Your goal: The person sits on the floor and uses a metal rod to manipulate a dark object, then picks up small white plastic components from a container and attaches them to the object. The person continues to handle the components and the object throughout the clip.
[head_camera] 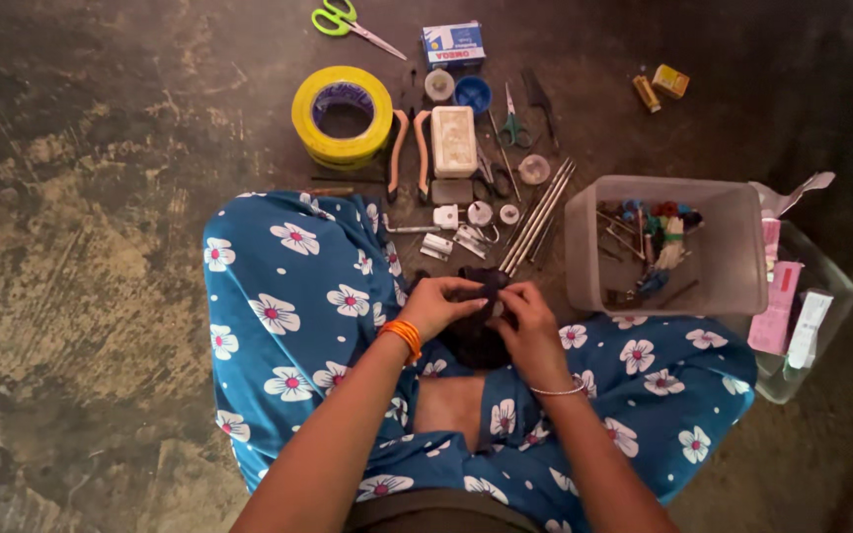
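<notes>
A small dark piece of cloth [481, 296] sits bunched over the person's lap, pinched between both hands. The left hand [433, 306] grips its near-left edge with curled fingers, and the right hand [525, 321] closes on the other side, thumb and fingers drawn together at the top of the bundle. The fabric is too dark and crumpled to tell whether a needle or thread runs through it, so how much work has gone into it is hard to judge; it looks mid-handling, neither laid aside nor spread flat.

Just beyond the hands, on the floor [101, 197], lies a bundle of thin metal rods [540, 212], with small metal clips and round discs beside it. Farther out are a white rectangular case [453, 140], pliers with orange handles [409, 148], a yellow tape roll [343, 116], green-handled scissors [346, 24] and a small blue-and-white box [453, 43], all untouched. To the right, a clear plastic container [663, 247] holds coloured threads and small tools, with a second clear tub [812, 316] of pink and white packets next to it.
</notes>
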